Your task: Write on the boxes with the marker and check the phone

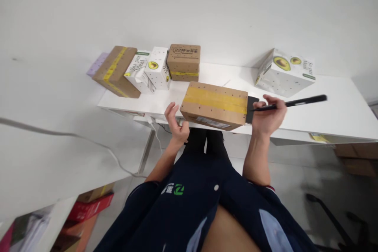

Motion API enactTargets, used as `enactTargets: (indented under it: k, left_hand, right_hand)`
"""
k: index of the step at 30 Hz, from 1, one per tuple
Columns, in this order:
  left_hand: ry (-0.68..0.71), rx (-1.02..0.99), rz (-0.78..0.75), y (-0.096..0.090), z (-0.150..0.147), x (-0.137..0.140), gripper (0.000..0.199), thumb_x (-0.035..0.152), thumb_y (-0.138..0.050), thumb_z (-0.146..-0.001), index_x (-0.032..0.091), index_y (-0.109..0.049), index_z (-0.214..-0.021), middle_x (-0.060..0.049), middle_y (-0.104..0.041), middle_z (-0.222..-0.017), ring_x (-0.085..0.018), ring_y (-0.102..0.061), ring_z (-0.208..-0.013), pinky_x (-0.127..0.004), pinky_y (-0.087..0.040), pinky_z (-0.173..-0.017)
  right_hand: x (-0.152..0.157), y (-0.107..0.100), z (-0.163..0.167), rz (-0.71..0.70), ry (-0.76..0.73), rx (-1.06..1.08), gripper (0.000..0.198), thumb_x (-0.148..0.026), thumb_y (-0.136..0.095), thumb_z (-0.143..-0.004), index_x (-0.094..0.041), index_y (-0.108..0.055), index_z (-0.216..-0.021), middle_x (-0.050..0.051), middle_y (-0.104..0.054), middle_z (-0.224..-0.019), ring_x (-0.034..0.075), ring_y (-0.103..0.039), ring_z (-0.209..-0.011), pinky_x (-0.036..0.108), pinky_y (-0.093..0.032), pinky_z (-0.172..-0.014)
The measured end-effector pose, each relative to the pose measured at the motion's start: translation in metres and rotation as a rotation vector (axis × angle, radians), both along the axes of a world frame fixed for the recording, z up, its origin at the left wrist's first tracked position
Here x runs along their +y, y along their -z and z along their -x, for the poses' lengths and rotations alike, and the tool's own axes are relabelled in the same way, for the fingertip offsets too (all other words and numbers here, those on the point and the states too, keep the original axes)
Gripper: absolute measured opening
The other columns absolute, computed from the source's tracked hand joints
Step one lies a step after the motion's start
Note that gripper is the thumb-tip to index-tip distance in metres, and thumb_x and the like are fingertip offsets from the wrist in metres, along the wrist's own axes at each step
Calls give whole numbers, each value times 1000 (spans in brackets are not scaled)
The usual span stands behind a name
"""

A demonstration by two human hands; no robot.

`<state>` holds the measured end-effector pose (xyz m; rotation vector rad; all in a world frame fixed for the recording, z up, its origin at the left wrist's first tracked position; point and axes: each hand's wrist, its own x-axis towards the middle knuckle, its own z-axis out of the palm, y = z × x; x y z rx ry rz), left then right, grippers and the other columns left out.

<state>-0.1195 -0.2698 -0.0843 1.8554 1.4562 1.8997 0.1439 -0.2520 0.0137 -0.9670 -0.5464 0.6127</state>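
A brown cardboard box (214, 100) with yellow tape along its top sits at the front edge of the white table (327, 106). Close to its left end, my left hand (177, 126) has its fingers bent and apart, with nothing in them. My right hand (268, 116) is closed around a long, thin black pen-like tool (307, 100). One end of the tool points at the box's right end; the other sticks out to the right. A flat black object (251, 106) shows between the box and my right hand, partly hidden.
Toward the back left stand a taped brown box (118, 71), two white avocado-print cartons (158, 67) and another brown box (183, 63). A larger white avocado carton (285, 73) stands at the back right. A grey cable (88, 138) crosses the left side.
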Motion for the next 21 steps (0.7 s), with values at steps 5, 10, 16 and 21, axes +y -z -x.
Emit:
enactTargets:
  k: [5, 10, 16, 21]
  left_hand:
    - [23, 475, -46, -37, -15, 5, 45, 44, -60, -86, 21, -60, -125, -14, -54, -136, -36, -33, -142, -56, -28, -116]
    - [-86, 463, 109, -38, -27, 16, 52, 59, -64, -83, 17, -67, -113, -16, -63, -121, -31, -51, -122, -46, -38, -108]
    - [-140, 471, 163, -32, -41, 25, 31, 46, -57, -91, 25, -74, -108, -14, -62, -124, -30, -49, -122, -48, -36, -107]
    - [-147, 500, 118, -33, -47, 23, 29, 39, -57, -92, 31, -74, -114, -14, -61, -125, -32, -45, -126, -50, -36, -106]
  right_hand:
    - [3, -21, 28, -55, -67, -229, 49, -65, -37, -94, -22, -56, -83, -6, -47, -58, 9, -51, -48, 22, -47, -50]
    - [6, -4, 50, -31, -331, -428, 43, -62, -45, -94, -24, -61, -105, -3, -57, -68, 10, -57, -54, 22, -47, -51]
    - [22, -8, 53, -16, -380, -689, 27, -49, -62, -89, -25, -62, -102, 0, -65, -88, 13, -64, -76, 27, -55, -71]
    - [48, -5, 52, 20, -405, -721, 31, -54, -54, -93, -23, -58, -90, -2, -58, -69, 13, -59, -62, 26, -52, -60]
